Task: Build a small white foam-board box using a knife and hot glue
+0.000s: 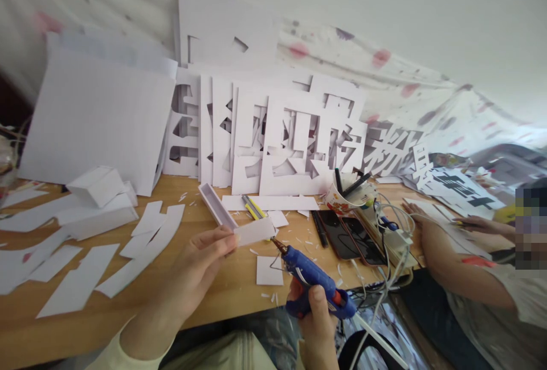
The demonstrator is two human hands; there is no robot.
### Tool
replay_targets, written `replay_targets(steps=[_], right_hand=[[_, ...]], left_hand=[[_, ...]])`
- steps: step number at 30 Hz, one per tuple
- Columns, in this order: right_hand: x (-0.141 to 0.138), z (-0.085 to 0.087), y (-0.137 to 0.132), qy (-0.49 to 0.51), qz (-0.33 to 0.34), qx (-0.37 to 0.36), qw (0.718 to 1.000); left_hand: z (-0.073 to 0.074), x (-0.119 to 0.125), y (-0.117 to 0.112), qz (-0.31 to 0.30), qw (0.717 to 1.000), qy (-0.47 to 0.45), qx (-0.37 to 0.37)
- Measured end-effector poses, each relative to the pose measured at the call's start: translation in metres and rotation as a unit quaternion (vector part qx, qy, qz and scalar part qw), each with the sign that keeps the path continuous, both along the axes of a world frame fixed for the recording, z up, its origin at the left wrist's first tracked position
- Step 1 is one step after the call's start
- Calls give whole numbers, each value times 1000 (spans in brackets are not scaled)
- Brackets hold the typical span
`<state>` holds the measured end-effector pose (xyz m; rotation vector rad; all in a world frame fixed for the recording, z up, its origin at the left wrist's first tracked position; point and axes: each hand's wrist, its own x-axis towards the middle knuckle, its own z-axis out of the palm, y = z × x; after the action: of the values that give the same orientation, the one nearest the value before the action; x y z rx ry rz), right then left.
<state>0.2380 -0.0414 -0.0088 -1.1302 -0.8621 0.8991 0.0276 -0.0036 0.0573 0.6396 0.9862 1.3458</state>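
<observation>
My left hand [200,259] pinches an L-shaped white foam-board piece [255,232] just above the table. One arm of this piece, running up and away, looks like a narrow open channel; the other points right. My right hand [316,316] is wrapped around a blue hot glue gun [316,279], a white glue stick protruding from its back. The gun's nozzle is close to the right end of the foam-board piece; whether they touch I cannot tell. Below lies a small white square [269,271]. A yellow-and-grey utility knife [253,207] rests behind the piece.
Cut-out white boards [294,147] lean along the wall. Offcuts [81,279] cover the table's left side. A paper bowl of pens [342,196], two phones [337,234] and tangled cables [391,244] lie to the right, near another person's arm [453,267].
</observation>
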Motion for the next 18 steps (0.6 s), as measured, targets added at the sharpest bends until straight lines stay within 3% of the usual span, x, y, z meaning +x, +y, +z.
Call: replay_targets(steps=[6,12,18], right_hand=[[-2,9,1,-22,7,0,1000],[3,7,3,-26,-26,28,999],[7,11,5,-42,-12,38,998]], left_hand=[[6,2,1,-25,999,-37,2],[6,1,3,-24,999,-35,-12],[9,2,3,-16,999,-34,-16]])
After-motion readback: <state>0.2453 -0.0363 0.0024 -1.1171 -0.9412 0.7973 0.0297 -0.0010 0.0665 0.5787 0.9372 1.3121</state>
